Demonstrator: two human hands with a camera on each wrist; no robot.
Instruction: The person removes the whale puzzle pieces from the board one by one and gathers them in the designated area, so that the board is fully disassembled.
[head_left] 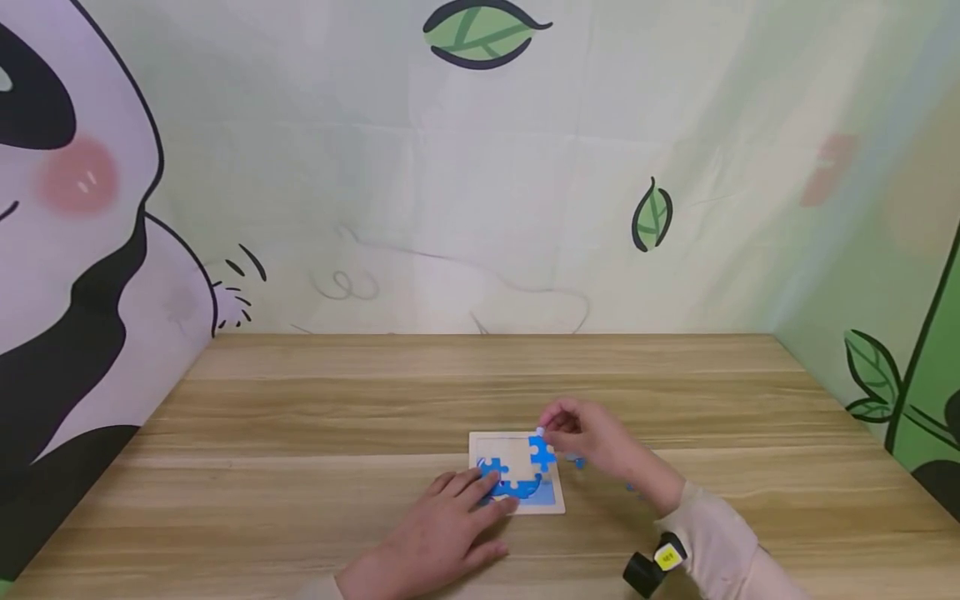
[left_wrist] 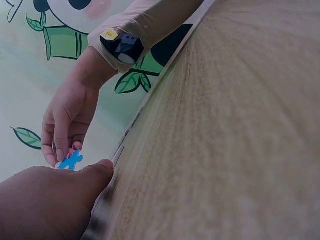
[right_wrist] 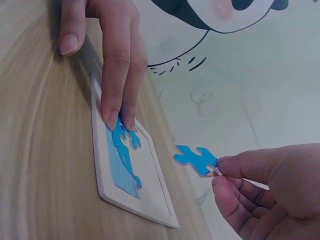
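Between thumb and fingertips my right hand [head_left: 588, 433] pinches a blue jigsaw puzzle piece [right_wrist: 196, 160] by one edge. The piece is raised above the tray, tilted, as the right wrist view shows. Below it lies a square puzzle tray [right_wrist: 150, 212] with a pale frame. Joined blue pieces [right_wrist: 120, 162] fill its near and left parts, and bare backing shows in the rest. My left hand [head_left: 442, 529] rests its extended fingers on the lower left of the tray and its pieces, covering part of them. Its thumb lies near the tray's front edge.
A small loose blue piece [head_left: 577, 461] lies right of the tray, partly hidden by my right hand. Another blue bit [head_left: 631, 487] shows beside the right forearm. The wooden table [head_left: 337, 400] meets a painted wall [head_left: 487, 167] at the back. A black wrist camera [head_left: 645, 573] sits on the right sleeve.
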